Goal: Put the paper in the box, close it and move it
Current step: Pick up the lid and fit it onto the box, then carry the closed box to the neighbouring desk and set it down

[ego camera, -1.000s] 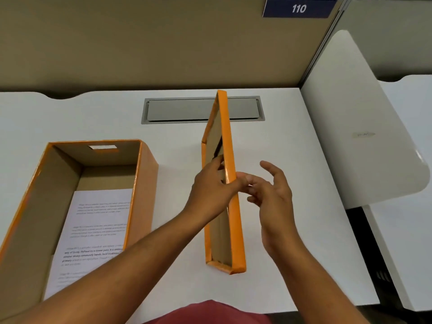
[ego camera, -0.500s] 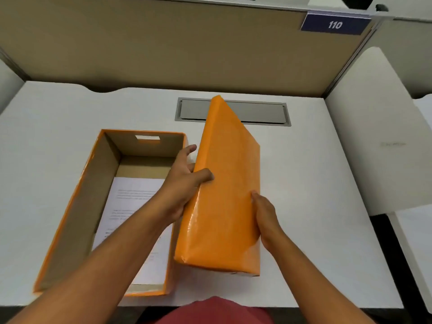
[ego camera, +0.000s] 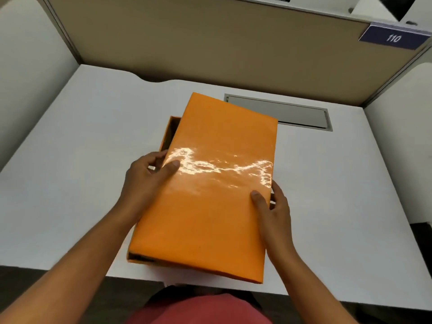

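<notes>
Shirt (ego camera: 198,309): red cloth, a soft curve at the bottom edge, nearest of all.
Arms: both bare, reaching up from the lower corners toward the lid.
Lid (ego camera: 208,195): flat orange rectangle, glossy wrapped skin with fine wrinkles and a bright band of glare across its middle; it lies skewed over the box, its near right corner hanging past the desk edge, not seated square.
Right hand (ego camera: 274,213): half curled on the lid's right edge, thumb pressed flat on the top face, fingers wrapped round the side and under.
Left hand (ego camera: 146,181): half curled on the lid's left edge, thumb on the glossy top, fingers bent over the side where the box wall shows.
Box (ego camera: 169,134): orange outside, dull brown card inside; only a sliver of its left wall and far left corner shows past the lid, plus a near left corner low down (the rest is covered).
Paper: hidden under the lid, cannot tell where it lies.
Desk (ego camera: 81,160): smooth matte white top with a shallow notch in its far edge.
Hatch (ego camera: 280,112): long grey metal plate set flush in the desk, just beyond the lid's far right corner.
Screen (ego camera: 210,43): tan panel standing behind the desk.
Sign (ego camera: 394,38): dark blue plate reading 110, top right.
</notes>
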Motion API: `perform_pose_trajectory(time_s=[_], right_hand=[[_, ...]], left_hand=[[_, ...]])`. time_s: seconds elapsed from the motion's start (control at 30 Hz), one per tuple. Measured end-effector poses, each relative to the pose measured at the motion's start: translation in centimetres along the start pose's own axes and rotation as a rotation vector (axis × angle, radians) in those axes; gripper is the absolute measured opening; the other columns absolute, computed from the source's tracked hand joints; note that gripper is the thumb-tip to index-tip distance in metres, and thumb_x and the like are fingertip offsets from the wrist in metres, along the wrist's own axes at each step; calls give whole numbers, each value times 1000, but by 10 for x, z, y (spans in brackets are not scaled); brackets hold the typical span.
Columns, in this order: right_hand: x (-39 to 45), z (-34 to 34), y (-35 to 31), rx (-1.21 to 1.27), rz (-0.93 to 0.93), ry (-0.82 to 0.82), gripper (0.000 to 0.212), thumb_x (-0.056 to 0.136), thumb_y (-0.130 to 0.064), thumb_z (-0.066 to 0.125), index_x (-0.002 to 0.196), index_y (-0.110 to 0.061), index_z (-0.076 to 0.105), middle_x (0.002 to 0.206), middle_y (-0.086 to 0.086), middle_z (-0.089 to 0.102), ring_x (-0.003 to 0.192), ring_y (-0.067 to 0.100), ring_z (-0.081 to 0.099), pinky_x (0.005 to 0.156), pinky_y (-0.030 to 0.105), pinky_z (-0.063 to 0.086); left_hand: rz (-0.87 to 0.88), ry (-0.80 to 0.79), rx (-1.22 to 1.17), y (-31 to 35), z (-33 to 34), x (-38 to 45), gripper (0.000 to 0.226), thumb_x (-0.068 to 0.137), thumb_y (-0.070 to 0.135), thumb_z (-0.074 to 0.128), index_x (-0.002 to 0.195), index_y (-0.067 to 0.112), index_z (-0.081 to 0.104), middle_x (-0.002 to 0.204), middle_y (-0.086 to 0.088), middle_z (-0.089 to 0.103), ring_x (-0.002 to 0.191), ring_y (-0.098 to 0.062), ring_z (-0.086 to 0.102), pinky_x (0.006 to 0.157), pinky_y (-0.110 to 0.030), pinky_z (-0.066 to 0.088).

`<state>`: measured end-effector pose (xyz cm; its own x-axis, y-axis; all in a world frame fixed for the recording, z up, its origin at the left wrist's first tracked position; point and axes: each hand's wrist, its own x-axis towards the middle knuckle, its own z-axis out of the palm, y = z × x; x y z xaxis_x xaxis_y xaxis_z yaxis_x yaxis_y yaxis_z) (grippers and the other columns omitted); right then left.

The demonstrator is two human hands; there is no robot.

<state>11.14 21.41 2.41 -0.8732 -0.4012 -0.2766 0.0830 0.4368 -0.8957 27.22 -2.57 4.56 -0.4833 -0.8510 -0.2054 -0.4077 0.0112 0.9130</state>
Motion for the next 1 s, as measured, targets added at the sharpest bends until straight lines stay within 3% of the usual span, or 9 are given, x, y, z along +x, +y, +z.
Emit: perform_pose_trajectory(time_s=[0.17,0.33,0.47,0.63,0.77,0.87,1.0], right_hand=[[-13,30,1,-120,-50,4,60,97,-58,53,152,-45,35,127,-9,44,113,13,53,99,41,49],[-13,42,2,-303,-94,26,59,100,-56,48,153,-33,34,138,-1,43,127,24,52,107,50,48],[-8,43,6,-389,-142,60,57,101,-57,45,150,-28,39,138,0,46,121,21,55,102,45,51],[-5,44,11,-458,-210,95,46,104,-55,38,140,-29,48,119,-11,45,102,9,53,90,32,47],[-4,47,16,-496,-212,91,49,106,-53,33,144,-26,47,123,-5,51,102,9,57,90,32,47],[0,50,13,-489,-242,104,42,108,-50,32,142,-30,47,119,-6,52,90,-4,53,83,26,41],[-3,48,22,-467,-239,97,43,107,-51,33,144,-33,45,120,-13,50,96,-1,52,89,27,39]], left_hand=[[-1,45,53,-37,-20,-1,60,90,59,68,142,29,62,121,0,67,96,-18,68,72,-32,55],[8,43,78,-59,-18,-3,59,92,60,63,143,30,61,119,4,62,88,-10,63,69,-24,48],[31,60,85,-62,-12,-3,56,95,57,61,143,28,61,119,2,61,94,-17,63,74,-29,49],[72,59,189,-61,-6,-6,55,101,51,55,147,20,56,131,-12,58,107,-29,65,87,-39,50],[115,29,278,-60,-3,-9,55,105,49,47,150,18,48,143,-13,51,124,-31,60,95,-41,48],[91,5,246,-59,-5,-6,55,105,49,45,150,18,45,148,-11,49,129,-32,58,99,-45,49],[51,-41,182,-65,-5,-6,54,105,47,49,152,21,43,150,-11,47,129,-31,57,97,-42,49]])
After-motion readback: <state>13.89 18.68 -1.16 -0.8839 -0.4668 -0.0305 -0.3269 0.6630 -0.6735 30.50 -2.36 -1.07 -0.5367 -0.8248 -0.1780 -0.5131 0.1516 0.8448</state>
